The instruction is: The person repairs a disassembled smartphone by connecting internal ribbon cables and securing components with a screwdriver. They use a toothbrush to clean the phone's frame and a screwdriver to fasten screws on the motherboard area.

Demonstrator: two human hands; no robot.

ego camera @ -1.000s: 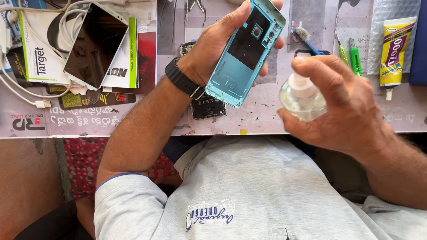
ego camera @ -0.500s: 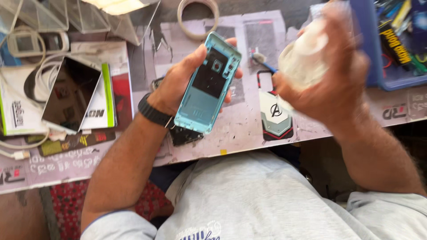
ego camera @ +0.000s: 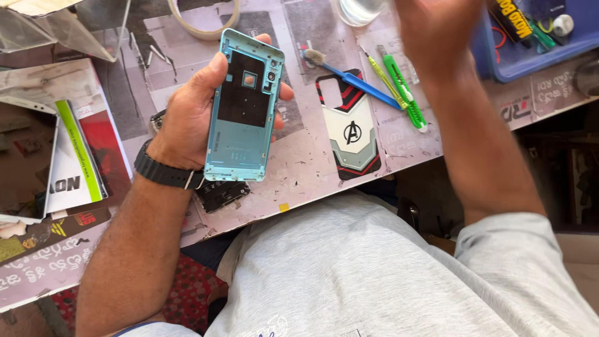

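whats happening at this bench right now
A person sits at a cluttered workbench with a phone taken apart. The left hand holds a light blue phone back shell with its inside facing up. The right hand is raised over the far side of the bench, blurred, near a clear bottle. A printed phone case, a toothbrush and green cutters lie nearby.

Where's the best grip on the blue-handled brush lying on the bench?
Pinch the blue-handled brush at mid-handle from above, fingers across its width. It lies flat and diagonal, bristles at the upper left. The phone case sits right under its middle, so come straight down.
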